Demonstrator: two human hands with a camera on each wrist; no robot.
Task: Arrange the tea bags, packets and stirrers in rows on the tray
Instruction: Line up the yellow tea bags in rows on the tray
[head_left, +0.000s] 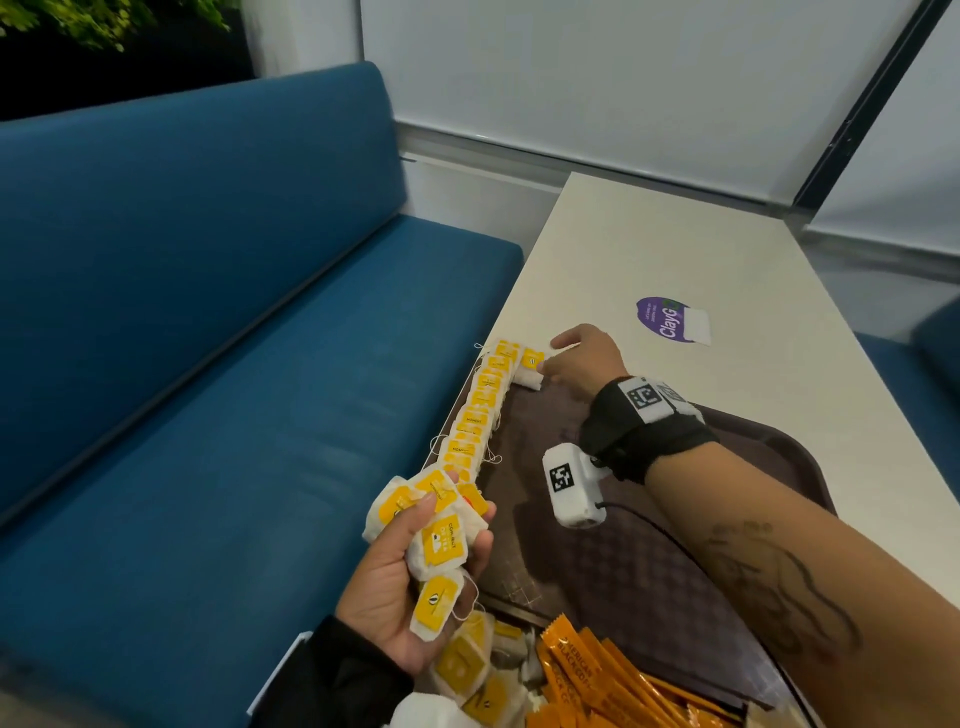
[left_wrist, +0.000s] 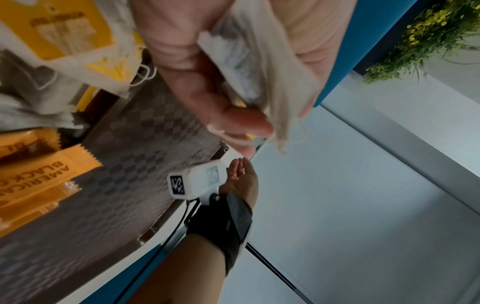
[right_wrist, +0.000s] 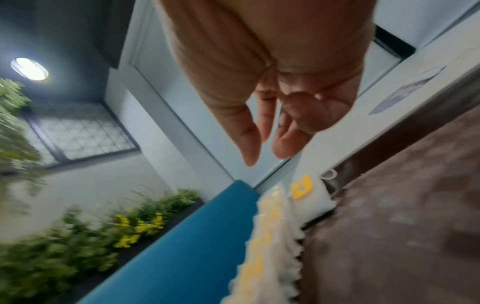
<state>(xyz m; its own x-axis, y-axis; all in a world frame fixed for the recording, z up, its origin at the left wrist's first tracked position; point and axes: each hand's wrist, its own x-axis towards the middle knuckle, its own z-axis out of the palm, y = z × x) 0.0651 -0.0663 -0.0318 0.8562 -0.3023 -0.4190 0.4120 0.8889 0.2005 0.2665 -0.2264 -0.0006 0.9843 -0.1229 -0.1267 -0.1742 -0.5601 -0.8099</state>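
Tea bags (head_left: 480, 410) line the brown tray's (head_left: 639, 566) left edge, a second row seemingly begun by one bag (head_left: 531, 366) under the right hand's (head_left: 584, 364) relaxed, empty fingers; next, take another from the left hand's (head_left: 410, 577) gripped bunch (head_left: 436, 525)

The tray (head_left: 613, 561) under the right hand's fingers looks like brown plastic with a fine checked texture. The tea bags (head_left: 475, 410) beside those fingertips are soft white paper with matt yellow tags. The packets (head_left: 597, 675) show glossy orange foil; the bench (head_left: 208, 338) is blue cloth.
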